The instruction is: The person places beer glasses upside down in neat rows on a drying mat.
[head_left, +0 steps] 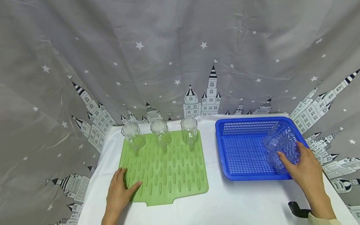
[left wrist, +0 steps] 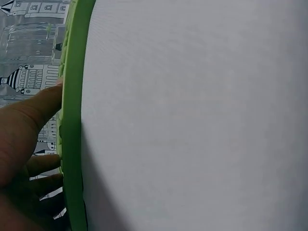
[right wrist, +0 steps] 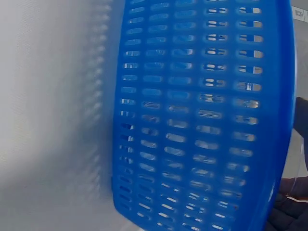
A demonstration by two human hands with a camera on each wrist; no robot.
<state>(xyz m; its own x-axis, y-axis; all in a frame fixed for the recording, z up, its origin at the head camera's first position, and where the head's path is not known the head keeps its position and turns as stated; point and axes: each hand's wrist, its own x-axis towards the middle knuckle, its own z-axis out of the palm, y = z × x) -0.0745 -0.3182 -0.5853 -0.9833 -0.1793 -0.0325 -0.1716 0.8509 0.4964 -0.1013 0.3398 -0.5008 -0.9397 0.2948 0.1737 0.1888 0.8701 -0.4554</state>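
Note:
My left hand (head_left: 118, 189) rests at the near left corner of a green ridged drying mat (head_left: 171, 168), thumb on top and fingers along its side edge. Along the mat's far edge stand three clear glass mugs, left (head_left: 131, 130), middle (head_left: 159, 127) and right (head_left: 189, 126), bottoms up. Over the right end of a blue plastic basket (head_left: 242, 153), my right hand (head_left: 307, 168) grips a clear glass mug (head_left: 288, 151) between thumb and fingers. Another clear glass (head_left: 272, 139) lies close behind it. The basket's slotted wall (right wrist: 192, 86) hides most of this grip in the right wrist view.
A white cloth (head_left: 233, 200) covers the table. Behind it hangs a grey curtain (head_left: 168, 37) printed with castles and stars. A black strap-like piece (head_left: 298, 211) juts out at my right wrist.

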